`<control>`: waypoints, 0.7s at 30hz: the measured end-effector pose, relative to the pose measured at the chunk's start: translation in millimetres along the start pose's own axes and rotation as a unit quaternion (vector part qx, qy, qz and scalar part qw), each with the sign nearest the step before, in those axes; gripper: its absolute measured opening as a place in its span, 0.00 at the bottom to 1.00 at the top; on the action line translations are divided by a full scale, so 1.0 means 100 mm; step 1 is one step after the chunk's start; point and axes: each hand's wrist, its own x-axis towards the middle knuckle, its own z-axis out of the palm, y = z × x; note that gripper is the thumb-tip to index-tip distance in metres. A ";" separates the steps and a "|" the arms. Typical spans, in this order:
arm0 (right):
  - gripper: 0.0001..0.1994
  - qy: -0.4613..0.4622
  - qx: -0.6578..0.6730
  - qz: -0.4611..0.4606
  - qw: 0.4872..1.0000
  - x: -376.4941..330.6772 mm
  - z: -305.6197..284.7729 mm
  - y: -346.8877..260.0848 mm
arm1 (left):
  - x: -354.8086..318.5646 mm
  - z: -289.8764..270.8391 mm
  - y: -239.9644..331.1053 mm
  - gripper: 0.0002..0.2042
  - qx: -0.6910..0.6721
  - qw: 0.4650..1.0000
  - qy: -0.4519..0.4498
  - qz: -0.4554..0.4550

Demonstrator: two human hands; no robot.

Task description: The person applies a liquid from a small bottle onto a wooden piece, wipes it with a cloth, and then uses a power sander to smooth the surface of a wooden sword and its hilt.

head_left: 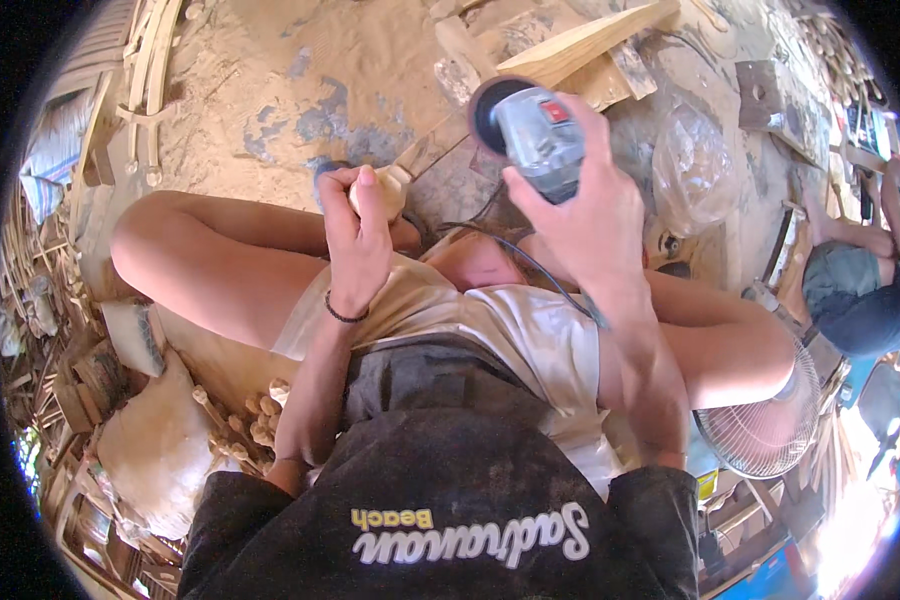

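My left hand (362, 240) is closed around a small, pale, rounded wooden piece (394, 190), with the thumb pressed on top. The fingers hide part of the piece, so its full shape cannot be made out. In my right hand (600, 215) is a grey angle grinder (540, 145) with a red patch on its body. Its dark round sanding disc (490, 118) faces left, apart from the wooden piece. A cord (540, 262) runs from near the grinder past my right wrist.
Beyond the grinder lies a wooden board (585, 45) on the dusty floor (260, 70). A clear plastic bag (695, 165) and a wooden block (785, 105) stand to the right. A wire-caged fan (765, 420) is by my right knee; another person (855, 285) sits at far right. Wooden pieces (240, 425) lie lower left.
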 end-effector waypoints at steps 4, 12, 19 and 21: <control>0.41 0.054 0.047 -0.082 0.994 -0.07 -0.07 -0.01 | -0.05 0.07 0.37 0.15 -0.092 0.985 0.031 -0.141; 0.41 0.002 0.084 -0.115 0.990 -0.19 -0.01 -0.10 | -0.01 0.14 0.63 0.17 -0.180 0.953 0.046 -0.240; 0.41 -0.019 0.074 -0.126 0.989 -0.22 0.01 -0.11 | -0.08 0.12 0.60 0.19 -0.122 0.968 0.033 -0.219; 0.40 -0.018 0.066 -0.106 0.992 -0.21 -0.02 -0.09 | -0.09 0.12 0.61 0.18 -0.112 0.973 0.028 -0.201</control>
